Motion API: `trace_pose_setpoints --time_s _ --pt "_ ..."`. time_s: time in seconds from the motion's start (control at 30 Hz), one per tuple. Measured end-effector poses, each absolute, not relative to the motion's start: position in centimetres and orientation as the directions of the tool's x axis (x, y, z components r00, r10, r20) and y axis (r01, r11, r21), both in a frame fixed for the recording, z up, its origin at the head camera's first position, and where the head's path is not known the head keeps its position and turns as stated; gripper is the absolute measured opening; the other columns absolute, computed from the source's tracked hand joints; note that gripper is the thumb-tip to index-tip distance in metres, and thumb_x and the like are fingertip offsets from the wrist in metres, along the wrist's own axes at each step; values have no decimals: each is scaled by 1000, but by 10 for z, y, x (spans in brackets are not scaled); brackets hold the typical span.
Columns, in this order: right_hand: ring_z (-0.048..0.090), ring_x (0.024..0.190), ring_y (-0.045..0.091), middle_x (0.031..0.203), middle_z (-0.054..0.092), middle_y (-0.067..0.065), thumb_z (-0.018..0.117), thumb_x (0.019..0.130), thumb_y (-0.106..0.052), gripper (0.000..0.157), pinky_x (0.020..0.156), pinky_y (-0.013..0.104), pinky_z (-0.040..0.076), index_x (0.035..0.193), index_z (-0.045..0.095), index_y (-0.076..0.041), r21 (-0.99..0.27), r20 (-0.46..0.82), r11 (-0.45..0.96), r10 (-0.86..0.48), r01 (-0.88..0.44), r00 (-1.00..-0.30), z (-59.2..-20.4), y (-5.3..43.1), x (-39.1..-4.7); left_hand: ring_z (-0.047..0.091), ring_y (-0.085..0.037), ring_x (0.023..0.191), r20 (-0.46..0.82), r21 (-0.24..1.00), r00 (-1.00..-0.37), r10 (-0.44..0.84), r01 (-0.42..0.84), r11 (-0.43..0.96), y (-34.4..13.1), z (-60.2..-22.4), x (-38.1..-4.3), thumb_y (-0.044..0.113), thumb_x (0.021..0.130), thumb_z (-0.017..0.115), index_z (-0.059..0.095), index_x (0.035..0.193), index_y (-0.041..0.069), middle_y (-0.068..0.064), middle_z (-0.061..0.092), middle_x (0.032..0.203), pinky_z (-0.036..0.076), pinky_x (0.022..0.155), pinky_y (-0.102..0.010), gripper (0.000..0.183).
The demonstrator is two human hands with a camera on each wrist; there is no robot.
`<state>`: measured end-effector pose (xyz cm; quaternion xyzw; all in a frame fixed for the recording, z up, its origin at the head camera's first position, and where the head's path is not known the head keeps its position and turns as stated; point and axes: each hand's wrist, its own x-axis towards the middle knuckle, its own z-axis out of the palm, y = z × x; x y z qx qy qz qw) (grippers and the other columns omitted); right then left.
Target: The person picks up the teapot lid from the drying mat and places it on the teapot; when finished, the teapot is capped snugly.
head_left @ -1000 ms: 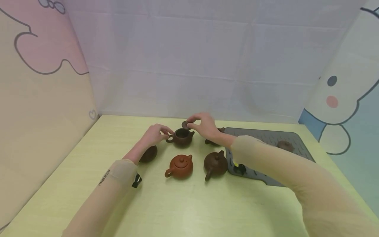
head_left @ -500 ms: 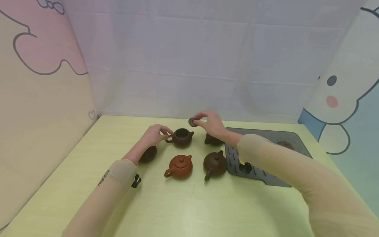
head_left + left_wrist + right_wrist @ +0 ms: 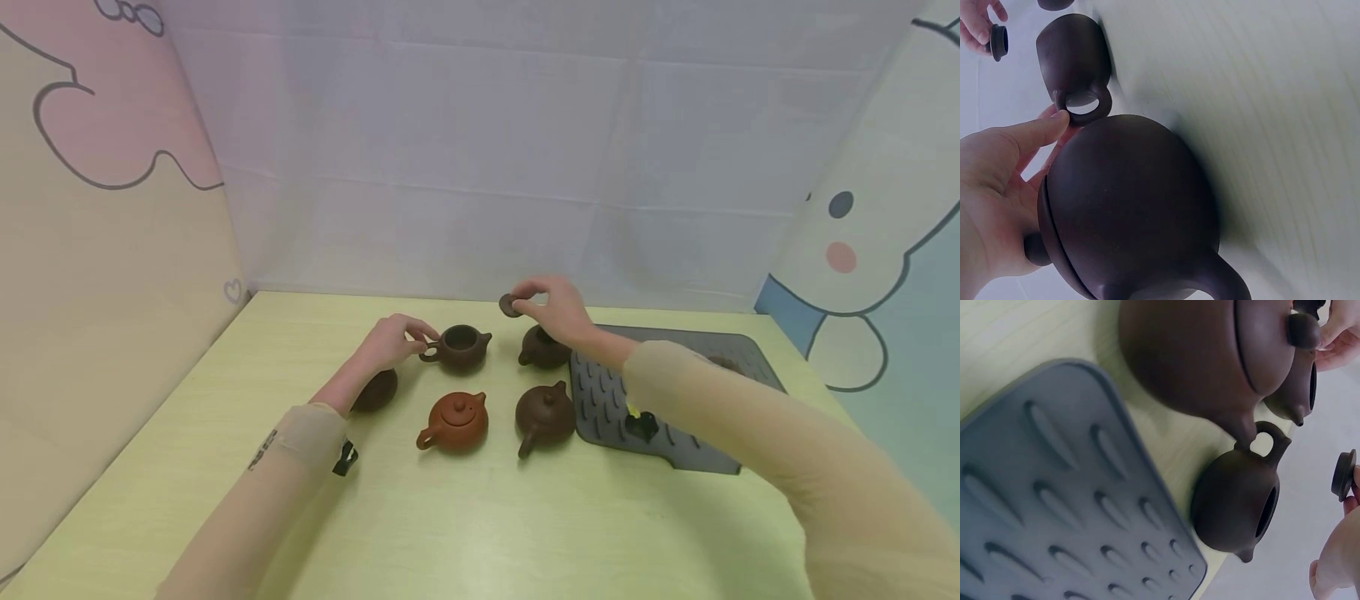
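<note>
My left hand (image 3: 397, 340) pinches the handle of a lidless dark-brown teapot (image 3: 462, 350) at the back of the table. In the left wrist view its thumb presses the top of that handle. My right hand (image 3: 558, 312) holds a small round teapot lid (image 3: 508, 307) between thumb and fingers, raised and tilted on edge. Below and right of the lid stands a second dark teapot (image 3: 542, 348), whose uncovered mouth shows in the right wrist view. A lidded dark teapot (image 3: 1135, 200) sits under my left wrist.
An orange-red lidded teapot (image 3: 459, 423) and a brown lidded one (image 3: 547, 414) stand in front. At right lies a grey ridged mat (image 3: 600, 400), with a brown object (image 3: 723, 363) on it largely behind my sleeve. A wall closes the back.
My right hand has carried the lid rightward, from above the left-hand teapot's mouth to above and left of the second teapot. My left hand stays on the handle.
</note>
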<state>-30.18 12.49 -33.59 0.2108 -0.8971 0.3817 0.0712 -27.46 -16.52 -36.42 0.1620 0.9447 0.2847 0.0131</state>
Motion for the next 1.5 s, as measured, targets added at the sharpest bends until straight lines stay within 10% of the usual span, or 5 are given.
trace_pose_setpoints --time_s 1.5 --pt "61 110 31 110 72 16 68 93 -15 20 100 51 45 109 72 -4 -657 319 619 -288 -430 -903 -352 166 -296 69 -25 93 140 545 -899 416 420 725 -101 -342 -286 18 93 64 71 117 13 -9 75 103 54 82 -38 25"
